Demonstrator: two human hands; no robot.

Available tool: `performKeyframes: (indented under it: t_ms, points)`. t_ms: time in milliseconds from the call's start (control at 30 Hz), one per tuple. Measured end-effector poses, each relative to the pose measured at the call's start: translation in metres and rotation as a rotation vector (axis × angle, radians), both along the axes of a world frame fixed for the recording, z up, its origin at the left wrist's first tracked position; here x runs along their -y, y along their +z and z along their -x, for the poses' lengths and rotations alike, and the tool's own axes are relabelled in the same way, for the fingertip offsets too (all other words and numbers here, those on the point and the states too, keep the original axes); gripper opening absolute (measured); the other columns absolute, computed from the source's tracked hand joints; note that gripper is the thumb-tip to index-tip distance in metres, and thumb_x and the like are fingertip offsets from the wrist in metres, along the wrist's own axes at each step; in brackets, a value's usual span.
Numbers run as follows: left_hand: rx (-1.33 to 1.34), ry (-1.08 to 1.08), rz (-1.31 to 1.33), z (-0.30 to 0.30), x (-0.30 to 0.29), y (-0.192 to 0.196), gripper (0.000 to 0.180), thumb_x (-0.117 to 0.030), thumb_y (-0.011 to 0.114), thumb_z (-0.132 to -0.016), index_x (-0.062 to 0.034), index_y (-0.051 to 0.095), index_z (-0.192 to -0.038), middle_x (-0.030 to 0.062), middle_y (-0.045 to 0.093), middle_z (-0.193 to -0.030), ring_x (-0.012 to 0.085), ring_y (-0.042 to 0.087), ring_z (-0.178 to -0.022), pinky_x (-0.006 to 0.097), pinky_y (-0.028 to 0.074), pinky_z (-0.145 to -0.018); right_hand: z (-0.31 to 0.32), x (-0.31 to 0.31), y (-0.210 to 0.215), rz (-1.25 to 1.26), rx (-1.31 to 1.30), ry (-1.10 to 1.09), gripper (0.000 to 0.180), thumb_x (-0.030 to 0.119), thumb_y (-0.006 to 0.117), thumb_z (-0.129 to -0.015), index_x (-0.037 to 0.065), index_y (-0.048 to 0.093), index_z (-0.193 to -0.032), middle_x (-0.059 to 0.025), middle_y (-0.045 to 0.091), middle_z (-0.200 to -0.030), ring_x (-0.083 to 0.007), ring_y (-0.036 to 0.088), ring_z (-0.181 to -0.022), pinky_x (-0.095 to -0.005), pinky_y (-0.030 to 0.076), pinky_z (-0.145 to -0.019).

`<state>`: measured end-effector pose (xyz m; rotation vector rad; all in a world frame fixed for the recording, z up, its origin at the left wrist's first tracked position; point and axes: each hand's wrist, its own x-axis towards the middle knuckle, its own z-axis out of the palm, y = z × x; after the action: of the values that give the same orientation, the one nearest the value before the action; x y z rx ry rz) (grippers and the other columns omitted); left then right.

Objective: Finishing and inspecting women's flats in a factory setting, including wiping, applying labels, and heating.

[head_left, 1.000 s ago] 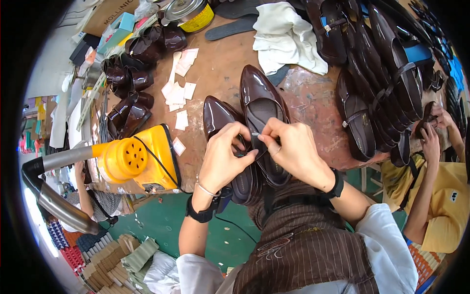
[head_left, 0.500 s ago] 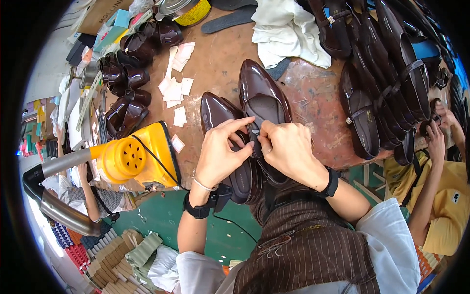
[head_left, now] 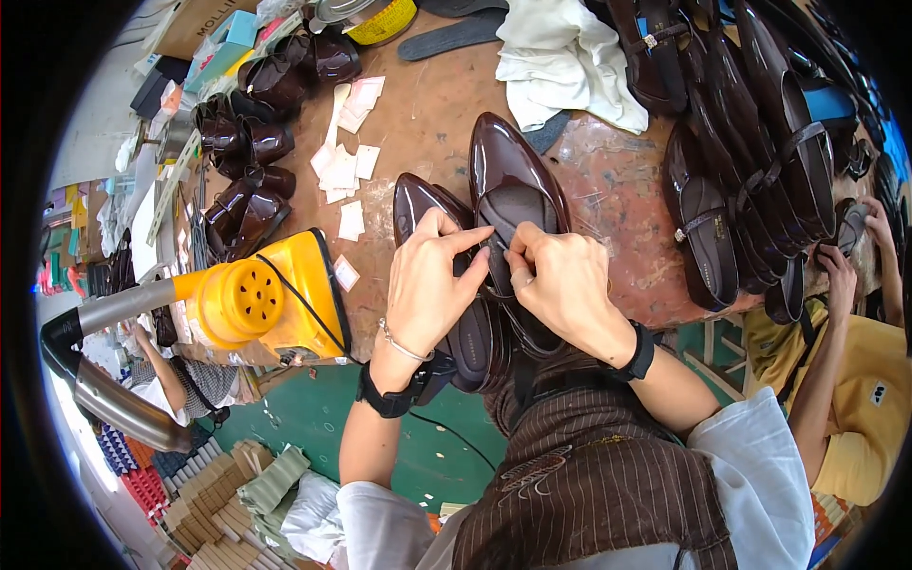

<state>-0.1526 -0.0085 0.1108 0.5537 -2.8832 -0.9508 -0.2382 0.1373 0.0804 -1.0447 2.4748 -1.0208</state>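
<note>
A dark burgundy patent shoe (head_left: 513, 157) with a pointed toe lies between my hands, toe away from me. A matching shoe (head_left: 414, 195) is to its left, partly covered by my left hand (head_left: 432, 285). That hand's thumb and index finger come close together over the middle shoe's opening, its other fingers curled. Opposite, my right hand (head_left: 567, 285) is closed in a pinch at the same opening, knuckles up. The fingertips of both hands nearly meet. Whatever small part they grip is hidden by the fingers.
A yellow machine (head_left: 299, 290) with a grey hose stands left. Small paper squares (head_left: 339, 173), several shoes (head_left: 271, 90) and a white cloth (head_left: 560, 66) lie on the brown table (head_left: 418, 114). More shoes (head_left: 708, 218) crowd the right, beside a co-worker in yellow (head_left: 860, 399).
My left thumb has moved up toward the index fingertip, and the left hand has turned slightly. My right hand stays over the shoe opening. The view has shifted a little.
</note>
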Motion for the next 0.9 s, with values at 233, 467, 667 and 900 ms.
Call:
performKeyframes:
  t_ms: [233,467,667,900]
  points:
    - [0.008,-0.025,-0.085,0.0012,0.0038,-0.0045,0.026,-0.004,0.068,-0.077,-0.0054,0.075,-0.102,0.0075,0.051,-0.076,0.0163,0.049,-0.062,0.03,0.043,-0.058,0.0058,0.0021,0.002,-0.04,-0.005,0.062,0.007,0.01,0.065,-0.074,0.004,0.064,-0.073,-0.02,0.063,-0.062,-0.0375,0.065,-0.058,-0.0462,0.051,-0.055]
    - [-0.003,0.007,-0.14,0.0009,0.0021,-0.0027,0.026,-0.004,0.069,-0.077,-0.0055,0.075,-0.103,0.0067,0.052,-0.077,0.015,0.05,-0.063,0.029,0.044,-0.059,0.0053,0.0013,0.0044,-0.022,0.023,0.08,0.007,0.011,0.065,-0.074,0.003,0.064,-0.073,-0.0201,0.062,-0.059,-0.0373,0.065,-0.058,-0.0452,0.051,-0.055]
    - [0.003,0.011,-0.154,-0.0016,0.0027,-0.0042,0.027,-0.004,0.068,-0.078,-0.0059,0.075,-0.104,0.0067,0.053,-0.077,0.0145,0.05,-0.062,0.028,0.044,-0.058,0.0027,-0.0004,0.0036,-0.02,-0.001,0.081,0.008,0.011,0.064,-0.075,0.003,0.064,-0.072,-0.02,0.062,-0.059,-0.0373,0.064,-0.056,-0.0455,0.051,-0.054]
    - [0.034,0.028,-0.174,0.0011,0.0031,-0.0028,0.025,-0.006,0.069,-0.078,-0.0033,0.074,-0.102,0.0117,0.052,-0.078,0.0217,0.054,-0.065,0.034,0.046,-0.062,0.0018,0.0039,0.0032,-0.035,-0.014,0.065,0.009,0.011,0.064,-0.075,0.002,0.064,-0.074,-0.0207,0.063,-0.061,-0.0368,0.065,-0.055,-0.046,0.051,-0.054]
